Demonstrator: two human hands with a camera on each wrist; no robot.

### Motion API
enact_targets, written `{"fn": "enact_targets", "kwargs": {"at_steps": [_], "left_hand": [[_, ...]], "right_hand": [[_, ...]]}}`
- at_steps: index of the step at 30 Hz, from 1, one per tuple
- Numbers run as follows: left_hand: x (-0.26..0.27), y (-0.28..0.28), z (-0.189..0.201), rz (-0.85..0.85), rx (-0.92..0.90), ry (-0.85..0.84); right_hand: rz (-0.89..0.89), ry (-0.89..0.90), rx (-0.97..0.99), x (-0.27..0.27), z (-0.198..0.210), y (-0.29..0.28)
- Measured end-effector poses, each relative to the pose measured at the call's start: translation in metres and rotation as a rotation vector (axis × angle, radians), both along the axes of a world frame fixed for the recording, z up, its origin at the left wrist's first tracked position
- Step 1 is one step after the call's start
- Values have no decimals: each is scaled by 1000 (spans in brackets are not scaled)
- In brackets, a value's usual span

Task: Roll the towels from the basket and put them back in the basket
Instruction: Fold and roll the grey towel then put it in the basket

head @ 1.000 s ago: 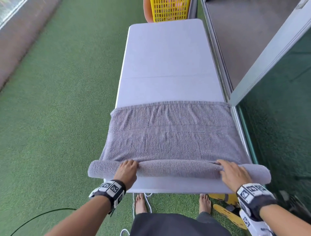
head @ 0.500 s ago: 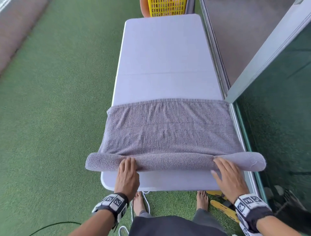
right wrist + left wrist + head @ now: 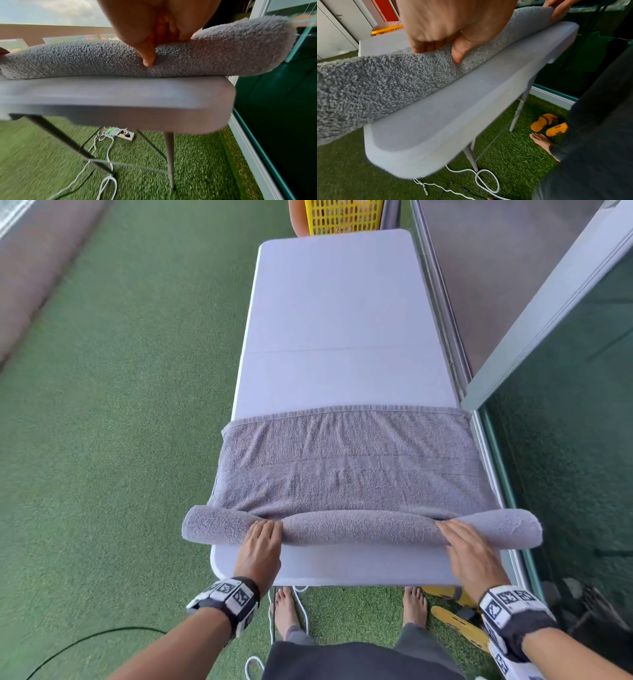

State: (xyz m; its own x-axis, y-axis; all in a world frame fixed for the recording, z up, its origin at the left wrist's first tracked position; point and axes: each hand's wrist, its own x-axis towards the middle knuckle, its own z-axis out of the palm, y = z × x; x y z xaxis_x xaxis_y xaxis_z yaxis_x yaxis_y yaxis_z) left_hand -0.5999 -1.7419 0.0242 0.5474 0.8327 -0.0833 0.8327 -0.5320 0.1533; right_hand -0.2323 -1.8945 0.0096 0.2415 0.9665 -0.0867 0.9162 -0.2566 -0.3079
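Lying under both hands: towel roll (table's near edge).

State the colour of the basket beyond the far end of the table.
Yellow. The basket shows best in the head view, its wall an open grid.
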Motion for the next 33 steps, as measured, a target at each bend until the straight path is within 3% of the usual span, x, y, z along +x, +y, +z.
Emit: {"fn": "enact_targets", "kwargs": {"at_steps": [6,14,19,25,29,33], "left_hand": [[-14,-33,0,-16,-35,-3],[-3,8,1,79,-134,-62],[6,19,4,135,-5,-79],[0,-10,-7,119,-38,-87],[-14,-19,-20,36,-18,-43],[0,5,-15,52,-17,-62]], "right_hand": [[31,26,-55,-5,0,-37],[-25,35,-191,11,10,18],[-71,-80,-89,8,21,41],[-53,-168,43,-3,15,14],[35,-181,-46,-4,7,-11],[-15,-83,-83,1,14,14]]}}
